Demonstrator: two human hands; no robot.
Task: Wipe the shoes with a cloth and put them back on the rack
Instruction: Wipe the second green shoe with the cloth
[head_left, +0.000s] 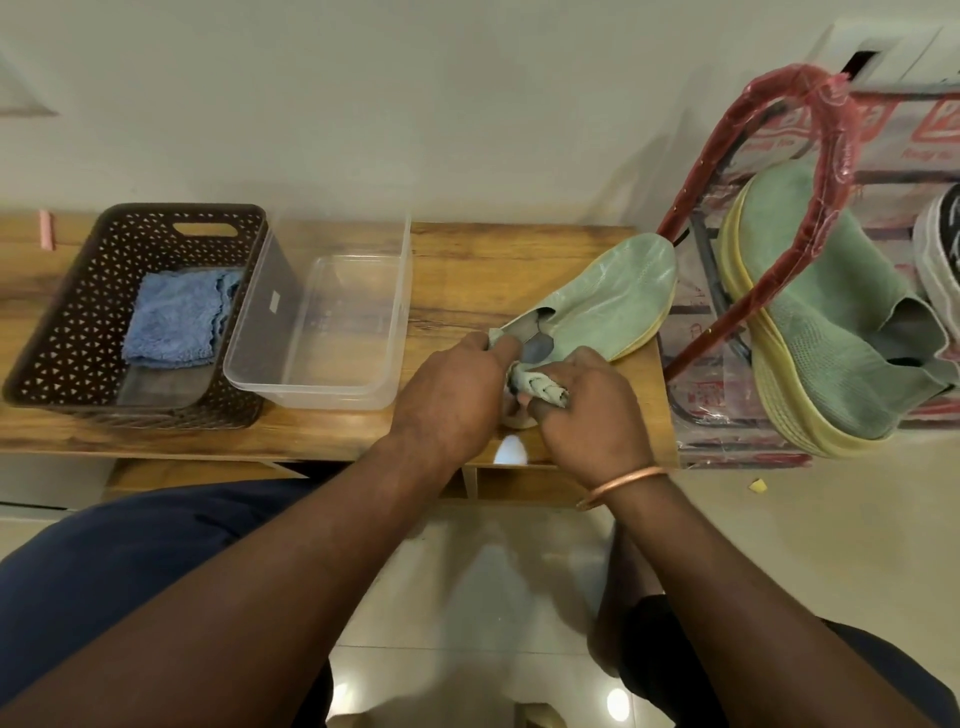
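A pale green shoe (608, 304) with a yellow sole lies on the wooden table (467, 260), toe pointing to the far right. My left hand (452, 395) grips its heel collar. My right hand (582, 410) holds a bunched pale green cloth (537, 387) against the shoe's heel. The matching green shoe (815, 306) sits on the red-framed rack (810, 135) at the right, beside part of a dark and white shoe (940, 249).
A brown perforated basket (67, 322) with a folded blue cloth (176, 317) stands at the table's left. A clear plastic tub (317, 322) sits beside it. A small pink object (47, 228) lies at the far left. Tiled floor lies below.
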